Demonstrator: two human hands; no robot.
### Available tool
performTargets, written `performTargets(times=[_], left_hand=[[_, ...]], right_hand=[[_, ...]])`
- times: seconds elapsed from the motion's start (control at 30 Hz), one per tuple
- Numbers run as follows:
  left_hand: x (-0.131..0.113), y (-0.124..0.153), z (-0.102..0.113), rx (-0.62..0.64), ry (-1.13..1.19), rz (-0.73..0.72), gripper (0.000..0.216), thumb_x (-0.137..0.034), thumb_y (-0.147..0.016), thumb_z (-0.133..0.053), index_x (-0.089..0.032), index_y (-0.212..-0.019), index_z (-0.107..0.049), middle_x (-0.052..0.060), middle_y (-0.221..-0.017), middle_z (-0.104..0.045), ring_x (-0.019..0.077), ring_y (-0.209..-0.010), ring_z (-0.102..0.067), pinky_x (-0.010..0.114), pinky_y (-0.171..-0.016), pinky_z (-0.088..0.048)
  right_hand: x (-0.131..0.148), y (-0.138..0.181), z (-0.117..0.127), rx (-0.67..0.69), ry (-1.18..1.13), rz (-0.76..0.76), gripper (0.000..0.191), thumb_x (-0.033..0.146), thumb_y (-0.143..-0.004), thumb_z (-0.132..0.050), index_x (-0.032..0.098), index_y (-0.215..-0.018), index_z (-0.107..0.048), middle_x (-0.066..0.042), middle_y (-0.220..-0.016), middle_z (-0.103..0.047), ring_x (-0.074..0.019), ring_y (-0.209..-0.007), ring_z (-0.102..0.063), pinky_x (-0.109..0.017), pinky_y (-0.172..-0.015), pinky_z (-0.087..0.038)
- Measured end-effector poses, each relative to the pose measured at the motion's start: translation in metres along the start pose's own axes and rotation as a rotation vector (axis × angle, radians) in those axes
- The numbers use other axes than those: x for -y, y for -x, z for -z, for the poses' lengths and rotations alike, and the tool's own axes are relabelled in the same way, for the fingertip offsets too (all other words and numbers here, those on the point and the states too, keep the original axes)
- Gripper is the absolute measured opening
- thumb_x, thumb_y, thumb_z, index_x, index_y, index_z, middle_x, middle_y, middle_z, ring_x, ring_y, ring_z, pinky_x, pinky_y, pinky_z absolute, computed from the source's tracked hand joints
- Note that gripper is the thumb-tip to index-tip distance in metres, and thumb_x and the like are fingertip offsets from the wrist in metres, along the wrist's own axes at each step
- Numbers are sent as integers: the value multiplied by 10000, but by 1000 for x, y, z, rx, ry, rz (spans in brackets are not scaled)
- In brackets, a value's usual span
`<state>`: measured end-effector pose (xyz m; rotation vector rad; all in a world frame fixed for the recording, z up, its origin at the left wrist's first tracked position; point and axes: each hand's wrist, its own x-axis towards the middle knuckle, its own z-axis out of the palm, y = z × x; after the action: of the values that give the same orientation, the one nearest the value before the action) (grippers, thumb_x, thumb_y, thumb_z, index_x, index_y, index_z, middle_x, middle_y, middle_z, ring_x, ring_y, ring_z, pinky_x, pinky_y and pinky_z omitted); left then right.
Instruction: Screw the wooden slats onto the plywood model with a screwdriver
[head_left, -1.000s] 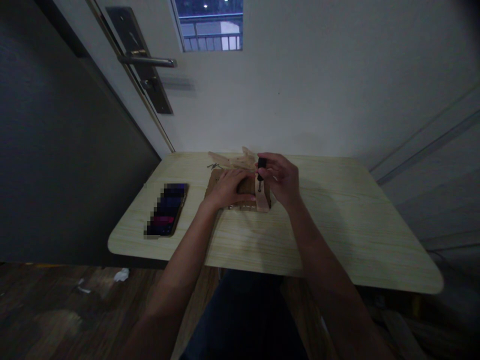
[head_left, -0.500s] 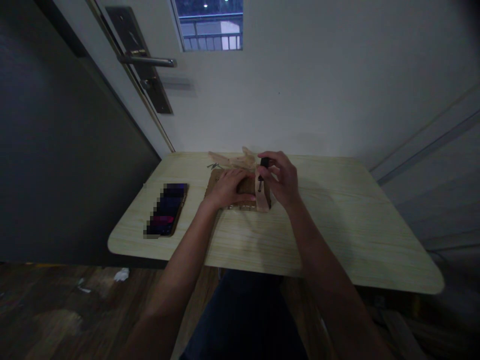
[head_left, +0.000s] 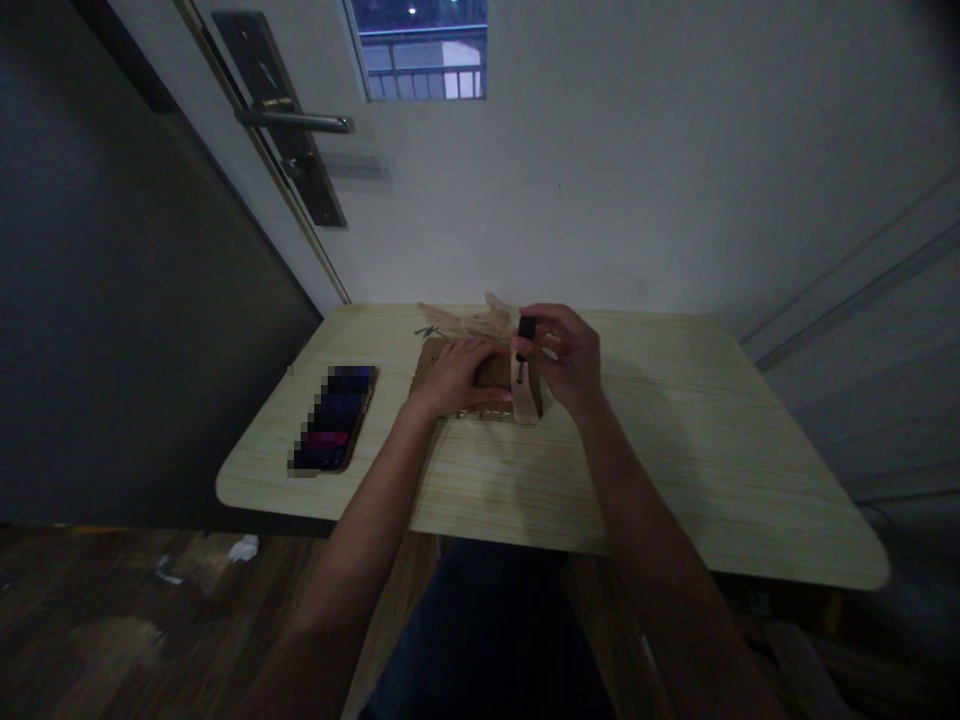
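Note:
A small brown wooden assembly [head_left: 495,400] lies in the middle of the pale wooden table [head_left: 675,470]. My left hand [head_left: 454,375] lies flat on top of it, fingers stretched out and pressing down. My right hand [head_left: 566,360] is closed round a small screwdriver with a black handle [head_left: 525,330], held upright with its tip down on a light wooden strip [head_left: 525,395] at the assembly's right side. Loose pale wooden pieces [head_left: 469,318] and a few small dark screws [head_left: 426,331] lie just behind the hands.
A phone [head_left: 334,432] lies on the table's left part, near the front edge. A door with a metal lever handle [head_left: 296,122] stands behind the table at the left. A white wall runs behind. Dark wooden floor with bits of litter [head_left: 244,548] shows below.
My right hand's fingers have shifted slightly on the screwdriver handle, as in a turn. My left hand and the assembly stay where they were.

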<state>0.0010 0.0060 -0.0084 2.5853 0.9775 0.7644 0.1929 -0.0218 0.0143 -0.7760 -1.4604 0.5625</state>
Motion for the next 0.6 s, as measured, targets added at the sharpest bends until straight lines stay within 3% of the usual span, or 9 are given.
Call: performTargets(times=[0.27,0.47,0.6], left_hand=[[-1,0,1,11,-17,3,673,-598,-751,-803,-229,-1278,-605,121,-1300,-662,358,-1239,-582,520,-1053,-425],[-6,0,6,42,-6,20,619,-573,-769,-798,-227,-1243,-600,112,-1284,-660,340,-1223,-586,510,-1041,-421],[-7,-1,6,40,-13,23,637,-564,-759,-811,-216,-1247,-594,119,-1268,-663,342,-1211,-589,512,-1040,-422]], right_hand=[[0,0,-1,-62,48,45,469,582,-698,-829,282,-990,-618,24,-905,-634,-112,-722,-598,-219,-559,-527],[7,3,0,24,-49,46,306,554,-942,-579,280,-1078,-572,4,-964,-683,-121,-790,-687,-264,-682,-570],[8,4,0,46,-72,32,306,524,-921,-629,288,-1112,-587,-5,-949,-722,-134,-777,-717,-284,-708,-595]])
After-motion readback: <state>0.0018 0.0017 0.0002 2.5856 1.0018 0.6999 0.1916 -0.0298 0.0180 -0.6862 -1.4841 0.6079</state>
